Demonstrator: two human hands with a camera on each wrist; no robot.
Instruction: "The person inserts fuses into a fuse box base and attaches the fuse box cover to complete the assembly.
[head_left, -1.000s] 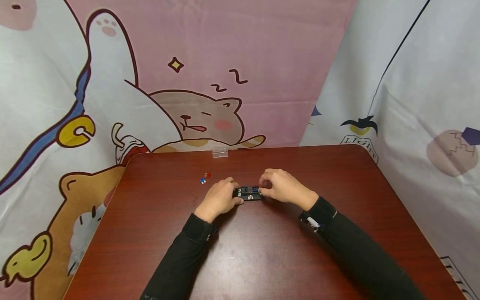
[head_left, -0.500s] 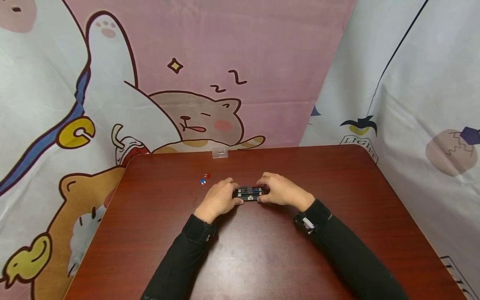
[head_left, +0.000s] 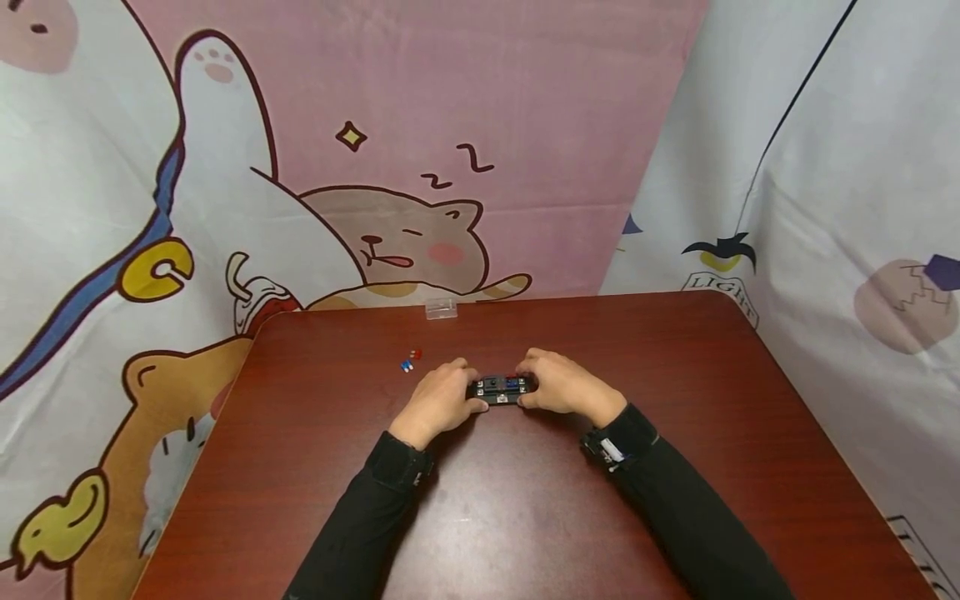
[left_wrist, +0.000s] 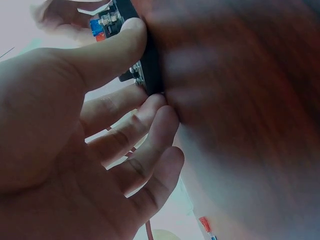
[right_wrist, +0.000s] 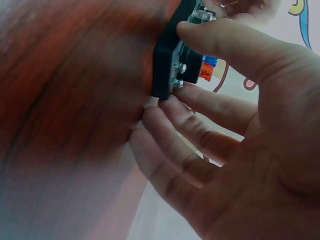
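Observation:
A small black fuse block (head_left: 492,386) with metal screw terminals lies on the table between both hands. My left hand (head_left: 438,402) holds its left end, thumb along the near side and fingers at the far side. At the other end, my right hand (head_left: 561,385) grips it the same way. Blue (right_wrist: 210,61) and red (right_wrist: 205,71) blade fuses stick up from the block in the right wrist view. The left wrist view has the thumb pressed on the block's black base (left_wrist: 152,70), with the other fingers extended behind it.
Loose on the brown table (head_left: 337,417), left of the block, lie small blue (head_left: 406,366) and red (head_left: 416,354) pieces with pale prongs. A clear plastic box (head_left: 441,309) stands at the table's back edge, before a cartoon-printed curtain (head_left: 555,150).
My right hand has gone from pinching at the block's top right to holding its right end, thumb in front and fingers behind. The left hand keeps its hold.

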